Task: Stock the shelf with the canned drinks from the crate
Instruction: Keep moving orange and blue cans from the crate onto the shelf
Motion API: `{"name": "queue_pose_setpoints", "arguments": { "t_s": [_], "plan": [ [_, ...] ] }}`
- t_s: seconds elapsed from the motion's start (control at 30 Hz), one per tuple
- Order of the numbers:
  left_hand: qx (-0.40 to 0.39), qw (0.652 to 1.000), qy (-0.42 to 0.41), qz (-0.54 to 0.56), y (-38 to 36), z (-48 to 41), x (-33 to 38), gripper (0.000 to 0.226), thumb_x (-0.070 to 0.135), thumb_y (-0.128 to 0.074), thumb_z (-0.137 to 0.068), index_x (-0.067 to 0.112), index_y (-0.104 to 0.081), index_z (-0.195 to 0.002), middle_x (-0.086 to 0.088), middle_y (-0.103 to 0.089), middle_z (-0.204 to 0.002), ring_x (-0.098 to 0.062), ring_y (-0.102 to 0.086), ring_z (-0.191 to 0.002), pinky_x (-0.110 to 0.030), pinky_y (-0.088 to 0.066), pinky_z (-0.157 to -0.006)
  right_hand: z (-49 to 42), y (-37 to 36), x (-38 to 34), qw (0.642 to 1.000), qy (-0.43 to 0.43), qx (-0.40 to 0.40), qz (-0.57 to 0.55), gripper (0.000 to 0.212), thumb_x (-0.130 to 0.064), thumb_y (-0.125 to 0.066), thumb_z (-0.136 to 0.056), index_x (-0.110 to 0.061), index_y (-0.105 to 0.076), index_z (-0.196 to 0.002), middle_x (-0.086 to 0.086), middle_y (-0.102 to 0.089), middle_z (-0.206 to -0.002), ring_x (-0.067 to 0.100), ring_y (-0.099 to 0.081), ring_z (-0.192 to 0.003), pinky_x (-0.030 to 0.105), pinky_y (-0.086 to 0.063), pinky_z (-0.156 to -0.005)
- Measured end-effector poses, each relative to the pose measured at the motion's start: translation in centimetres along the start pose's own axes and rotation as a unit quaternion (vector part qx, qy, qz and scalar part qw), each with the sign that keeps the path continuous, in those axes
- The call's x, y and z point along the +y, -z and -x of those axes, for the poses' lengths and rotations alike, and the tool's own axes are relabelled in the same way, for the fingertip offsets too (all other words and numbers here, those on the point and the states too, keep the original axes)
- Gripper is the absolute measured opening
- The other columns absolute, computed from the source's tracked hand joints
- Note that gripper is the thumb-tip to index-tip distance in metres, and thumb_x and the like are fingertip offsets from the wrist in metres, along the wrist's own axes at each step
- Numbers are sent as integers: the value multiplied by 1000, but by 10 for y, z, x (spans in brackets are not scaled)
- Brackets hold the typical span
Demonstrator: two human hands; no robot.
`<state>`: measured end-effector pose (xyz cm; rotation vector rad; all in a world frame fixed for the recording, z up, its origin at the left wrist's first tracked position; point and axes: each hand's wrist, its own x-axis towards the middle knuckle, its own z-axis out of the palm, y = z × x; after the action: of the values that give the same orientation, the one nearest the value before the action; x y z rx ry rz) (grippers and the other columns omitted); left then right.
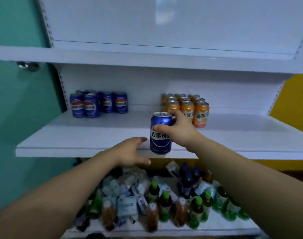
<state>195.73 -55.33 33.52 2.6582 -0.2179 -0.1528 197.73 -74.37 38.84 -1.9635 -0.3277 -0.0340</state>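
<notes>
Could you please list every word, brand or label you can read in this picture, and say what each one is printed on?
"百事可": blue can in the right hand; the hand covers the rest of the label.
"美年": front orange cans; the rest is blurred.
Blue cans at the shelf's back left: red, white and blue logo, lettering too blurred to read.
Bottles and packets below: labels too blurred to read.

A shop: white slotted shelving point(95, 135) carries blue cans point(99, 104) at 10 o'clock, orange cans point(187, 107) at 1 o'clock, bottles point(164, 202) at 6 o'clock.
</notes>
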Motion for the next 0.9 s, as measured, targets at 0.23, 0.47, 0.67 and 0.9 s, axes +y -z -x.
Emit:
{"name": "queue_pose_setpoints", "arguments": {
  "t_s": [0.23, 0.47, 0.67, 0.9],
  "plan": [
    [53, 969, 207, -126, 49, 45, -150, 79, 68, -33, -90, 20, -21, -151, -2, -16, -160, -21, -17, -146, -43, -18, -117, -46, -115, -22, 996, 23, -87, -14, 69, -24, -79, -79, -19, -40, -135, -2, -53, -119, 17, -53, -104, 34, -48, -89],
    [63, 953, 272, -118, 84, 23, -196, 76, 71, -23, -89, 28, -18, -152, 2, -9, -161, -20, -8, -147, -51, -5, -117, -106, -185, -22, 995, 51, -81, -33, 73, -24, -77, -81, -24, -36, -141, -1, -51, -133, 22, -52, -120, 39, -45, -100],
    [67, 949, 277, -136, 86, -8, -214, 80, 79, -25, -84, 37, -12, -151, 7, -2, -161, -19, 1, -148, -59, 4, -114, -155, -213, -7, 993, 76, -93, -6, 77, -20, -76, -82, -25, -32, -145, -2, -47, -142, 20, -48, -128, 40, -43, -105],
    [88, 953, 264, -120, 80, -13, -226, 80, 78, -28, -83, 38, -12, -151, 9, -2, -161, -15, 2, -148, -56, 5, -116, -219, -247, -8, 994, 71, -86, 17, 85, -32, -69, -88, -30, -14, -153, -2, -40, -151, 22, -42, -135, 30, -38, -98]
  ]
}}
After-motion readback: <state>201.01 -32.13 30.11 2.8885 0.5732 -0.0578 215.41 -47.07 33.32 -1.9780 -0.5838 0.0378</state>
